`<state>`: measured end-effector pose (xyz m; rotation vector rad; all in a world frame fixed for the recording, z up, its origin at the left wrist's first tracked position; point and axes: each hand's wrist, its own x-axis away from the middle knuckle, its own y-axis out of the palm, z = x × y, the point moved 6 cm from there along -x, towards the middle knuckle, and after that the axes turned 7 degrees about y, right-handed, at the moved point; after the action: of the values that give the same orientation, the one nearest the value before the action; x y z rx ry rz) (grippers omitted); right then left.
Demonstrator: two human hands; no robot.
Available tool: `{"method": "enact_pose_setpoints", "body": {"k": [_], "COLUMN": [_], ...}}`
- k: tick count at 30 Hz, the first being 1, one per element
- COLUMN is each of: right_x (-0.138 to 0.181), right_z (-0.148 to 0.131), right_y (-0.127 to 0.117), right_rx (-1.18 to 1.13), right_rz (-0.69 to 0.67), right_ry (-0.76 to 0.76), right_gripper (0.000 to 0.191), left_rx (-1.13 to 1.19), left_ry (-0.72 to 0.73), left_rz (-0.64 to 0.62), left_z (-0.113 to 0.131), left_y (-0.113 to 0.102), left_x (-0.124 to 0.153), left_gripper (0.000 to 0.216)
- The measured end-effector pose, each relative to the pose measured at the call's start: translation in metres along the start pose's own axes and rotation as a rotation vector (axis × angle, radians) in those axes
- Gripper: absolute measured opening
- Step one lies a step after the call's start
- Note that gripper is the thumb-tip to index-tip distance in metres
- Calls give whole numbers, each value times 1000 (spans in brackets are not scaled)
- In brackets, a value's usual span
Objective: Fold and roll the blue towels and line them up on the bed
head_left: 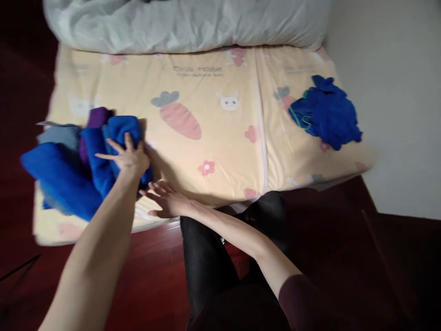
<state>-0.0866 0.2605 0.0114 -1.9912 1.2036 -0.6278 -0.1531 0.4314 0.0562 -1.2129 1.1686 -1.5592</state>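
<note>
My left hand [128, 157] lies flat with fingers spread on top of a folded blue cloth [121, 131] at the left side of a yellow mat [213, 147]. That cloth belongs to a pile of folded blue, purple [98, 117] and grey [58, 134] cloths. Just right of the pile, my right hand [167, 198] rests open with fingers stretched out, near the mat's front edge, and holds nothing.
A crumpled blue garment [327, 112] lies at the mat's right end. A grey duvet [186, 23] runs along the mat's far side. The mat has carrot, rabbit and flower prints. Dark red wooden floor [151, 276] lies in front, a pale floor at right. My legs kneel at centre.
</note>
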Motion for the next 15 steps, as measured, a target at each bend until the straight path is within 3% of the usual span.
{"method": "enact_pose_setpoints", "body": {"k": [2,4,7,9,12,15], "right_x": [26,63,137,196,291,361], "right_z": [17,51,132,201,291,345], "right_y": [-16,-42,-96,-143,-224,-288], "right_rx": [-87,-235,-499,-546,-347,-89], "right_rz": [24,51,139,326,685,794], "right_ry": [-54,-18,204,463,794,934], "right_gripper": [72,69,60,46,30,34], "left_rx": [-2,37,151,209,342,430], "left_ry": [41,143,365,504,682,748], "left_rz": [70,180,268,232,141,57], "left_z": [5,24,75,115,168,199], "left_y": [4,10,35,65,121,180], "left_x": [5,17,64,117,224,337], "left_gripper": [56,56,62,62,61,56]}}
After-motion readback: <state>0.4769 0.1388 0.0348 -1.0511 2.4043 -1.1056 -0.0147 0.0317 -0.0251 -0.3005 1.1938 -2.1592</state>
